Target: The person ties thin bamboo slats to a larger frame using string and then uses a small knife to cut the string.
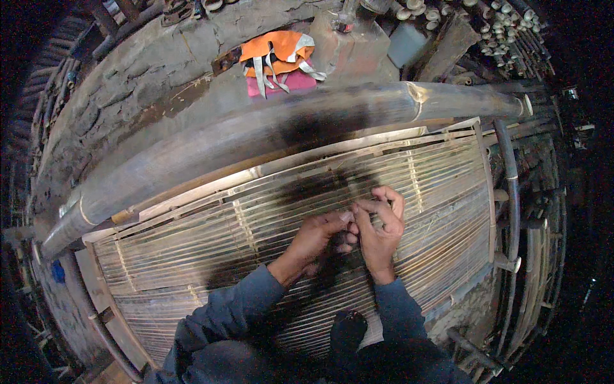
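Above a slatted bamboo panel [441, 192], my two hands meet near the middle of the view. The fingers of my left hand [316, 240] are curled, with thumb and forefinger pinched together. Close against it, my right hand [382, 227] pinches with thumb and forefinger while its other fingers bend upward. Whatever lies between the fingertips is too small to make out. Thin slats run side by side across the panel, crossed by pale bindings [416, 180]. Dark shadow covers the slats under my hands.
A thick bamboo pole [256, 137] spans the panel's far side. Beyond it an orange cloth bundle [275, 54] with pale straps lies on a grey ledge. Bamboo poles [505, 32] are stacked at the back right, and an upright bamboo pole [511, 198] stands right of the panel.
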`<state>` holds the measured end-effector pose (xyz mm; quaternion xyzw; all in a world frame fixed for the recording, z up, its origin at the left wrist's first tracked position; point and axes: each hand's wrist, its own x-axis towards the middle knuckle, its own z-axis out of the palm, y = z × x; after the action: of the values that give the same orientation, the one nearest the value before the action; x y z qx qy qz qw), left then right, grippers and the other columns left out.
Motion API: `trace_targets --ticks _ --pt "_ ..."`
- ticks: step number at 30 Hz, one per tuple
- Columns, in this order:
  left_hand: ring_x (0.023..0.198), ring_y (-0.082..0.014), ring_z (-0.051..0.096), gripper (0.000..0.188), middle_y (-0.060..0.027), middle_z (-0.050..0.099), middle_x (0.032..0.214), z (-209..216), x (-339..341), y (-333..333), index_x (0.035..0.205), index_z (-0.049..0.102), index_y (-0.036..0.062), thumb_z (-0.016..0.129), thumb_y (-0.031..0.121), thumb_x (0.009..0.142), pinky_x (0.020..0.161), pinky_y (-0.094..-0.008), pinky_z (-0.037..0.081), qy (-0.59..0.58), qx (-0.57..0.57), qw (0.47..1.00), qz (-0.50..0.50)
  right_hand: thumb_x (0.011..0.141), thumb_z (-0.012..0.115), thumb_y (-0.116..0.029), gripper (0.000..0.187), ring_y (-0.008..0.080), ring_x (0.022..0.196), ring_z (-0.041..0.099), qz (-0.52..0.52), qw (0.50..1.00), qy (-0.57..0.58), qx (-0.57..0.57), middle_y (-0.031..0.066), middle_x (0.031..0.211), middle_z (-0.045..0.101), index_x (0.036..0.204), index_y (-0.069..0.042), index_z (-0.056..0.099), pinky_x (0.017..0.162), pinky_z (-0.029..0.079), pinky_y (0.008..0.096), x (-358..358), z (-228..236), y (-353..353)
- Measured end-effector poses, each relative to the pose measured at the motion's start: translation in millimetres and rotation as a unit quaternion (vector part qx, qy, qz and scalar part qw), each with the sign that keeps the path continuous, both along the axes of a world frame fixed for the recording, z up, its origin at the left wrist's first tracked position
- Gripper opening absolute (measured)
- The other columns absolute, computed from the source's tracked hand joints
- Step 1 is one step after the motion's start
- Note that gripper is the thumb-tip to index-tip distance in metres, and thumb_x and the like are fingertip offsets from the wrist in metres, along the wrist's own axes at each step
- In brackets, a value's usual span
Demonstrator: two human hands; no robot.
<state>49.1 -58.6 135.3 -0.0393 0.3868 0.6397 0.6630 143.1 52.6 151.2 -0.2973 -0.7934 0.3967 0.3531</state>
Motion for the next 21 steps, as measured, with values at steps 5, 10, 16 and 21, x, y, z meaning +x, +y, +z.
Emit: trace_targets --ticks 5,10,16,21 --pt "0.088 -0.0122 0.061 0.025 -0.0012 0.066 0.097 -20.3 12.4 -0.8 0.109 0.067 0.0058 0.064 0.028 0.099 0.074 -0.0266 0.051 -0.065 -0.016 0.995 0.068 0.079 0.076 0.0 0.017 0.024 0.102 0.056 0.007 0.998 -0.022 -0.053 0.0098 0.103 0.06 0.095 -0.004 0.076 0.088 0.046 0.0356 19.1 -11.5 -13.8" --pt "0.088 -0.0124 0.061 0.023 -0.0017 0.067 0.098 -51.5 14.9 -0.1 0.112 0.066 0.004 0.067 0.021 0.097 0.074 -0.0271 0.052 -0.081 -0.022 0.992 0.096 0.078 0.074 0.0 0.019 0.0272 0.102 0.057 0.048 0.996 -0.065 -0.04 0.0112 0.108 0.062 0.096 -0.005 0.075 0.09 0.045 0.0366 25.0 -12.9 -15.6" --pt "0.086 -0.0318 0.067 0.022 -0.0197 0.07 0.093 -57.4 -54.5 30.5 0.1 0.07 0.0004 0.062 0.018 0.089 0.076 -0.0407 0.053 0.696 0.058 0.702 -0.142 0.085 0.063 -0.004 0.021 0.035 0.107 0.057 0.149 0.978 -0.116 0.09 0.015 0.116 0.064 0.105 -0.003 0.068 0.098 0.043 0.0428 3.4 -12.7 10.5" --pt "0.091 -0.0397 0.064 0.03 -0.0234 0.068 0.097 -26.4 -81.3 39.7 0.102 0.068 0.0033 0.06 0.029 0.087 0.08 -0.0493 0.049 0.759 0.031 0.606 -0.236 0.093 0.058 -0.005 0.019 0.0282 0.106 0.06 0.137 0.988 -0.066 0.029 0.0155 0.11 0.066 0.11 0.0 0.063 0.095 0.045 0.0369 -18.6 -33.2 15.5"
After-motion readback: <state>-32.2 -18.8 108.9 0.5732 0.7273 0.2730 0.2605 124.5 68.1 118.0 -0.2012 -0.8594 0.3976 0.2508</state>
